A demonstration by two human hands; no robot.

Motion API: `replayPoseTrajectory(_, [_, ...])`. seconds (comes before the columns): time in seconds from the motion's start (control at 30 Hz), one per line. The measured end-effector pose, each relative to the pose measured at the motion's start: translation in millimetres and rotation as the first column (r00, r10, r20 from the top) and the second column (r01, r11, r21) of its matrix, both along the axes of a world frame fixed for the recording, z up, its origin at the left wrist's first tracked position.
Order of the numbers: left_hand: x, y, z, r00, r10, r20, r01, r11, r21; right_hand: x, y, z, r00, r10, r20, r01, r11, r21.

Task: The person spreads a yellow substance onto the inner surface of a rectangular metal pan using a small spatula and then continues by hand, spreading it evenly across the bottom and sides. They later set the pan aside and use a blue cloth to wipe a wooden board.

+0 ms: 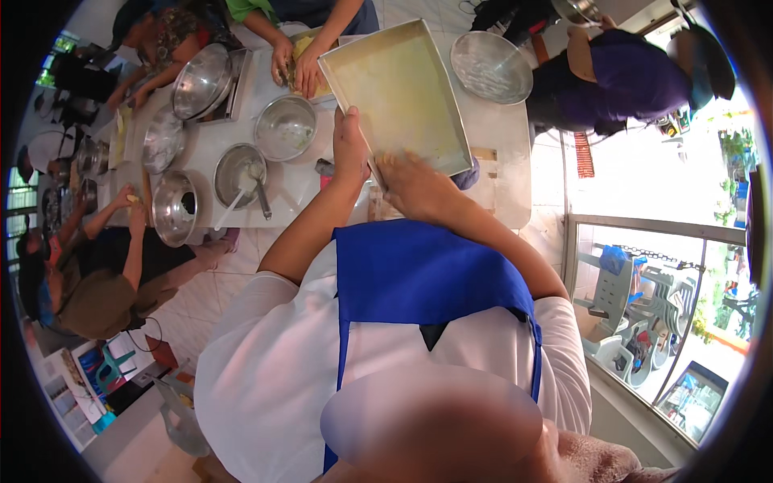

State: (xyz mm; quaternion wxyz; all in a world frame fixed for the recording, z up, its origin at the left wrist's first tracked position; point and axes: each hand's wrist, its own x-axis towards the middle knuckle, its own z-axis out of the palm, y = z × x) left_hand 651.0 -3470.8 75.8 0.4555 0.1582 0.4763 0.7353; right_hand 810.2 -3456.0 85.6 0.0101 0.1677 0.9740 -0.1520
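Observation:
A square metal baking pan [401, 90] is tilted up above the table in front of me. A yellowish, greasy-looking film covers its inside. My left hand [351, 145] grips the pan's left side, thumb up along the rim. At the near corner, my right hand [416, 184] lies against the inside of the pan. Its fingertips are blurred and yellowish, and whether they hold anything is not visible. Partly hidden behind the pan and my right wrist is a grey bundle, perhaps cloth [466, 175].
Left of me on the white table [284, 208] stand a steel bowl with utensils [232, 163] and another steel bowl [285, 128]. A large round basin [491, 67] is at right. Across the table, a co-worker's hands [302, 66] work in another pan. Other people stand left and right.

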Motion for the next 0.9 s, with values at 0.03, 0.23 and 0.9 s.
replayPoseTrajectory(0.03, [0.0,-1.0,8.1,1.0,0.002,-0.025,-0.002,1.0,0.017,1.0,-1.8,0.9,0.995,0.094,0.045,-0.089,0.99,-0.113])
replayPoseTrajectory(0.23, [-3.6,-1.7,-7.2,0.991,-0.024,0.129,0.02,0.999,0.03,9.3,26.5,21.5,0.882,-0.404,-0.241,0.427,0.903,0.05])
replayPoseTrajectory(0.9, [-34.5,4.5,-27.1,0.989,0.076,0.129,-0.071,0.997,-0.041,1.5,-6.6,20.0,0.977,0.015,-0.211,0.011,0.993,0.117])
